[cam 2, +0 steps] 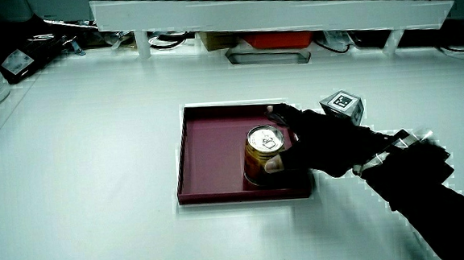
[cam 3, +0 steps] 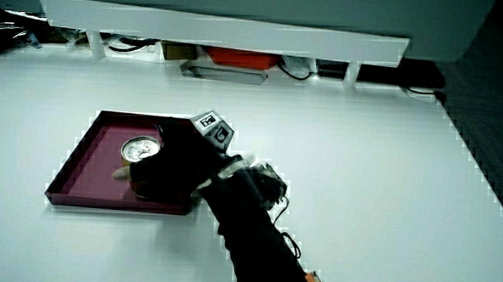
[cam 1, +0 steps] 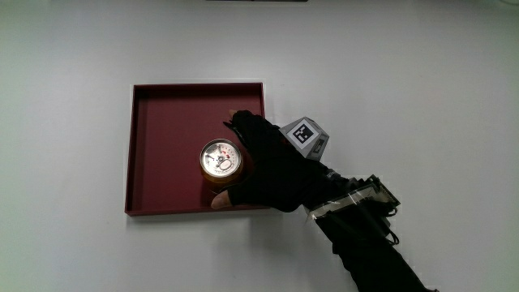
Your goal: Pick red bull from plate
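Fingers (cam 1: 235,120) and thumb of the gloved hand (cam 1: 272,170) wrap the sides of the can (cam 1: 220,160), clamped on it, probably so it can be lifted straight up. The can stands upright in the dark red tray (cam 1: 162,113), near the tray's edge closest to the person and toward the corner where the hand comes in. The forearm (cam 1: 365,243) crosses that tray edge low over the table (cam 1: 422,73), with the patterned cube (cam 1: 305,135) on the hand's back facing up.

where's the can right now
The can stands upright inside the dark red tray, near the tray's edge closest to the person, with the hand wrapped around its side.
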`<state>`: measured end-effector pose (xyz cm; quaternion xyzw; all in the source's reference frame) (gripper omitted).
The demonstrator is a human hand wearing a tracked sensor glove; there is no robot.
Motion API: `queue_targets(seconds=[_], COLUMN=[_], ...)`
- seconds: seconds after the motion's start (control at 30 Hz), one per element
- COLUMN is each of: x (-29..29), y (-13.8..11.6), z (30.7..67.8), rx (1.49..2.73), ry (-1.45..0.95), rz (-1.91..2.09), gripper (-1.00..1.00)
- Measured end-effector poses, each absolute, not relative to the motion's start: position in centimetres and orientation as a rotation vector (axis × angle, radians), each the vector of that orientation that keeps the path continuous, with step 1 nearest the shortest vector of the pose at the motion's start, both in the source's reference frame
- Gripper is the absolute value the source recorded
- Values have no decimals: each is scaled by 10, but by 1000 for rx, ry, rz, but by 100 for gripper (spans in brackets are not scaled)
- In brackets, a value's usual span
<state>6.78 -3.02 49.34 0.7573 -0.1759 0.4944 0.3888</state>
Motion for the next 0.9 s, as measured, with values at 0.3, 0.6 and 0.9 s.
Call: queue_targets(seconds=[0.3, 0.6, 0.9], x=[63, 64, 63], y=[-28, -27, -26], z=[497, 500, 496], rx=[1922, 1981, 2028], ry=[-446, -449, -414], rz=[1263, 1378, 1393], gripper=[0, 26, 65])
